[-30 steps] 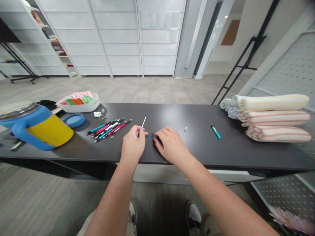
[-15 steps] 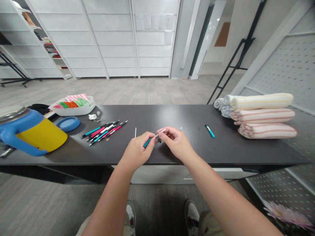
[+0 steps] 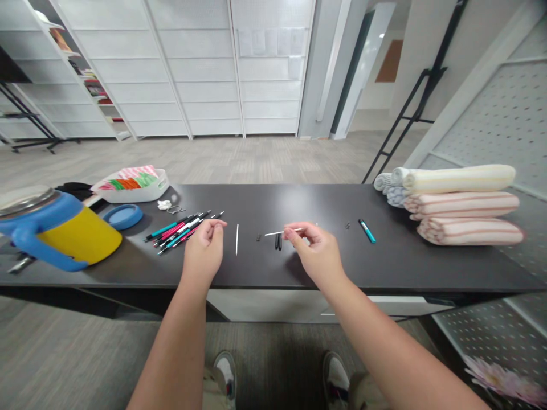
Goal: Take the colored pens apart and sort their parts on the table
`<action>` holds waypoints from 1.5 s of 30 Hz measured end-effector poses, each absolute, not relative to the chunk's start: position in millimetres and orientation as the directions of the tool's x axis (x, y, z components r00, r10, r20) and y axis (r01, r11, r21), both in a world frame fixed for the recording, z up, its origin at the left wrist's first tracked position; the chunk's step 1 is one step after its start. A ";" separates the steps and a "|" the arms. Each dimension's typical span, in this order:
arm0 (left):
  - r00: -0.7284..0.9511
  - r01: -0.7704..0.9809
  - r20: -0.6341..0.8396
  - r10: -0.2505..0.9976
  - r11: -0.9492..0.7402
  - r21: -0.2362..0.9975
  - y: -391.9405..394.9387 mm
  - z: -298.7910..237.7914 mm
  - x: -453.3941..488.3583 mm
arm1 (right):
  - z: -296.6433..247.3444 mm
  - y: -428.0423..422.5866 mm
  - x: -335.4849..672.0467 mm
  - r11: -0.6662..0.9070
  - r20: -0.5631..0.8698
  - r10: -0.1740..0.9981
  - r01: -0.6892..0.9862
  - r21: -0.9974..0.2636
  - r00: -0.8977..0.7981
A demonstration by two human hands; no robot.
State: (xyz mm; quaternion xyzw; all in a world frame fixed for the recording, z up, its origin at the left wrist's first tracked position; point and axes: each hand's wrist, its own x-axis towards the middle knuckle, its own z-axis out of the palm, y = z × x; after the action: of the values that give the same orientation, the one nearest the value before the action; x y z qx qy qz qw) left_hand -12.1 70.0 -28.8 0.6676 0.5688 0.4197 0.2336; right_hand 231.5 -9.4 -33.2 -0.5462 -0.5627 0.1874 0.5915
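Note:
My right hand (image 3: 317, 252) pinches the end of a thin white refill rod (image 3: 277, 233) just above the black table (image 3: 273, 267). My left hand (image 3: 204, 250) is closed at the near end of a bunch of teal, pink and black pens (image 3: 182, 229); what its fingertips hold is hidden. Between my hands a second white rod (image 3: 237, 239) lies on the table. Small black pen parts (image 3: 278, 242) and a tiny black piece (image 3: 258, 237) lie under the held rod.
A teal pen barrel (image 3: 366, 230) and a small dark piece (image 3: 347, 225) lie right of my hand. Rolled striped towels (image 3: 461, 202) are stacked at the right end. At the left stand a yellow and blue mug (image 3: 55, 230), a blue lid (image 3: 123, 216) and a white tray (image 3: 132, 185).
My hands have parted. The left hand moved left to the pen bunch, the teal barrel no longer seen in it. The right hand stayed, still pinching the white rod.

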 end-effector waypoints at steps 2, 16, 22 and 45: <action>-0.053 0.634 0.283 0.958 -0.187 0.750 74.5 -28.0 -19.1 | -34.3 -10.1 226.4 0.393 0.567 0.807 0.566 -0.725 0.165; 0.139 0.934 0.162 0.977 -0.184 0.307 60.9 -23.6 -8.5 | -35.6 -4.9 174.8 0.508 0.533 0.728 0.861 0.001 -0.430; 0.162 0.934 0.161 0.974 -0.204 0.293 55.2 -22.9 -10.3 | -40.1 12.2 163.4 0.472 0.454 0.799 0.879 -0.064 -0.395; 0.244 0.878 0.135 0.960 -0.278 0.390 59.0 -19.7 -15.6 | -39.4 10.7 162.4 0.506 0.416 0.819 0.839 -0.201 -0.394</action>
State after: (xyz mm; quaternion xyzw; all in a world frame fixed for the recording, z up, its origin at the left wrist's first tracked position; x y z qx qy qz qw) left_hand -15.6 59.0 -19.7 0.7797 0.5894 0.1755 0.1175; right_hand 162.4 10.7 -39.4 -0.4967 -0.8347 -0.0208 0.2369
